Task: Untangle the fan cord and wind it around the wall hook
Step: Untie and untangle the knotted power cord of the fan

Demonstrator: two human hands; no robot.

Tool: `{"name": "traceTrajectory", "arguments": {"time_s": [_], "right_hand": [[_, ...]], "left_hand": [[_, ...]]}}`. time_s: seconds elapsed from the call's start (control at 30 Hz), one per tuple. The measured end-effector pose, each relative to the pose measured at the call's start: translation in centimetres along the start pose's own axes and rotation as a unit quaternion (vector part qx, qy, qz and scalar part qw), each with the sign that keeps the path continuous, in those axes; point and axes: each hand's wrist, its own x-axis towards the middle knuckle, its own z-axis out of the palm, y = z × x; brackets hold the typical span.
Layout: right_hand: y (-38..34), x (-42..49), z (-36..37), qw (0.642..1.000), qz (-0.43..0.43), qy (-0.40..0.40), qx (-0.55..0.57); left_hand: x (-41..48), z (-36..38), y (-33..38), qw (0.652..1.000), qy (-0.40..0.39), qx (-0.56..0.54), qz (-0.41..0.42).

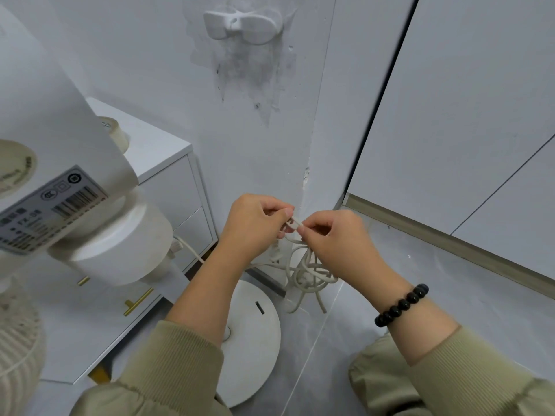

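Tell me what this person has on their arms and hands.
Both arms are in olive-green sleeves with ribbed knit cuffs, the left sleeve and the right sleeve alike. A bracelet of round glossy black beads circles the right wrist. The left hand and right hand are bare, without gloves.

Head view (single), looking steeply down, close above hands (288, 232)

The left hand (255, 225) and right hand (341, 240) meet, fingers (280, 212) pinched together.

Bright, even light, soft shadows — edges bowed, left side perhaps blurred.
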Motion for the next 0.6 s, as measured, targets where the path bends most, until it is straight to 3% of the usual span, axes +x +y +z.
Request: {"name": "traceTrajectory", "arguments": {"time_s": [0.17,0.3,0.33,0.37,0.43,0.47,0.53,0.6], "right_hand": [[0.1,-0.1,0.5,0.992,-0.054,0.106,0.049],[0.1,0.5,0.3,0.971,0.053,0.062,0.224],[0.0,0.7,0.1,0.945,0.078,0.031,0.315],[0.0,0.9,-0.2,0.897,0.105,-0.003,0.43],[0.2,1.4,-1.7,0.764,0.153,-0.046,0.625],[0.4,1.6,-2.3,0.727,0.167,-0.049,0.664],[0.8,1.9,-3.0,0.711,0.176,-0.032,0.681],[1.1,2.1,-3.2,0.717,0.177,-0.01,0.675]], "left_hand": [[0.0,-0.1,0.2,0.999,0.026,-0.029,0.019],[0.2,0.1,-0.1,0.999,0.034,0.008,0.005],[0.4,0.1,-0.3,0.999,0.036,0.026,-0.006],[0.5,-0.1,-0.5,0.998,0.037,0.048,-0.02],[0.7,-0.5,-1.0,0.994,0.039,0.092,-0.043],[0.7,-0.7,-1.1,0.992,0.042,0.109,-0.048],[0.7,-1.0,-1.2,0.989,0.043,0.13,-0.055],[0.8,-1.1,-1.3,0.988,0.022,0.137,-0.061]]}}
